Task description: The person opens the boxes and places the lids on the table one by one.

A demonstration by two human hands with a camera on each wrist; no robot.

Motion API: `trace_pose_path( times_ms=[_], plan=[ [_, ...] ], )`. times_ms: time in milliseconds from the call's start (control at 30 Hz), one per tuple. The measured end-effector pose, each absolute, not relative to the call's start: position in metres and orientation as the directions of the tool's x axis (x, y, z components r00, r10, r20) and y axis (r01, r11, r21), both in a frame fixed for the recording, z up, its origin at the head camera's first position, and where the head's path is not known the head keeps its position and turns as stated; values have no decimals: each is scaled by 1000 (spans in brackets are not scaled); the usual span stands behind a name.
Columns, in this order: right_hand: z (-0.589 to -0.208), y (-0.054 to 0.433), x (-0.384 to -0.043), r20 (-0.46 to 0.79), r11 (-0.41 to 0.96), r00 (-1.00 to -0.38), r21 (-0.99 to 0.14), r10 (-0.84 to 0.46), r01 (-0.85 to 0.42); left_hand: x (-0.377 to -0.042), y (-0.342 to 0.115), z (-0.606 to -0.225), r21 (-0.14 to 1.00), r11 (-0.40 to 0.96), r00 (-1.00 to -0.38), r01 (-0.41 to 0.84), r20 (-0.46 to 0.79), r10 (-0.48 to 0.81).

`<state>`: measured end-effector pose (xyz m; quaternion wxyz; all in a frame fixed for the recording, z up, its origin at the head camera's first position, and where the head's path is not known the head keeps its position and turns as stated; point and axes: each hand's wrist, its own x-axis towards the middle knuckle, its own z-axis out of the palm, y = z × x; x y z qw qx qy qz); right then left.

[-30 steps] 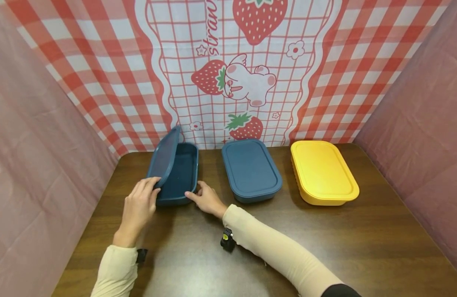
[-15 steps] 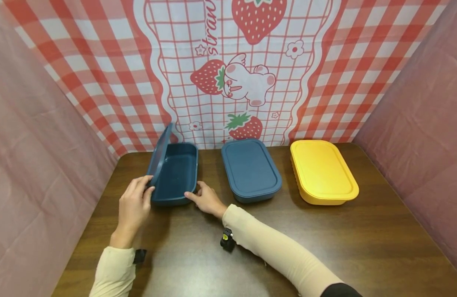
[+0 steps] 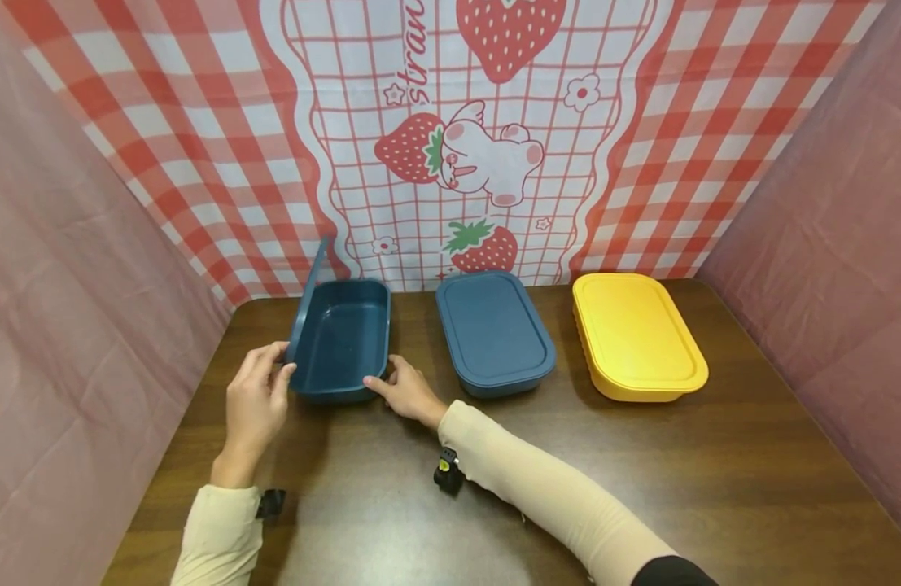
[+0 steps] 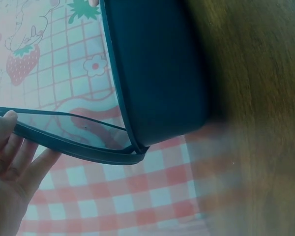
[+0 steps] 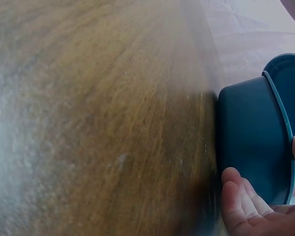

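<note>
At the left of the table, a dark blue lunch box stands uncovered, its bare inner floor in sight. Its blue lid is tipped up nearly on edge along the box's left side. My left hand pinches the lid's near end, thumb on one face and fingers on the other, as the left wrist view shows on the lid. My right hand grips the box's near right corner. In the right wrist view its thumb lies at the rim, and its fingers spread against the outer wall of the box.
A second blue box with its lid on stands to the right, and a lidded yellow box beyond it. A strawberry-print cloth hangs behind the brown wooden table; pink cloth hangs at both sides.
The lid has swung up and leftward, from leaning over the box to nearly on edge, baring more of the inside. My left hand moved left with it; my right hand stayed at the corner.
</note>
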<state>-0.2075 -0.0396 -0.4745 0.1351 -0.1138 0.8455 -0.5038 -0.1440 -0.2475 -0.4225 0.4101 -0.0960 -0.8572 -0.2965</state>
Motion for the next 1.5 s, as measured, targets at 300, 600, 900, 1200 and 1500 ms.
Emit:
trace_pose_path(
  times_ms=[300,600,900,1200,1500],
  plan=[
    [-474,-40,-208,-121,470,-937,-881,-329,-51,-143,-253,-423,542,754,-679,371,712,-178],
    [-475,-40,-208,-128,476,-938,-878,-324,-45,-144,-258,-423,632,658,-688,409,687,-233],
    [-473,-40,-206,-137,476,-936,-879,-324,-36,-143,-261,-423,682,604,-682,413,670,-291],
    [-473,-39,-206,-140,469,-934,-883,-330,-33,-143,-262,-422,713,576,-672,400,656,-345],
    [-474,-39,-206,-141,473,-934,-880,-327,-33,-143,-264,-421,752,542,-677,375,622,-393]
  ],
)
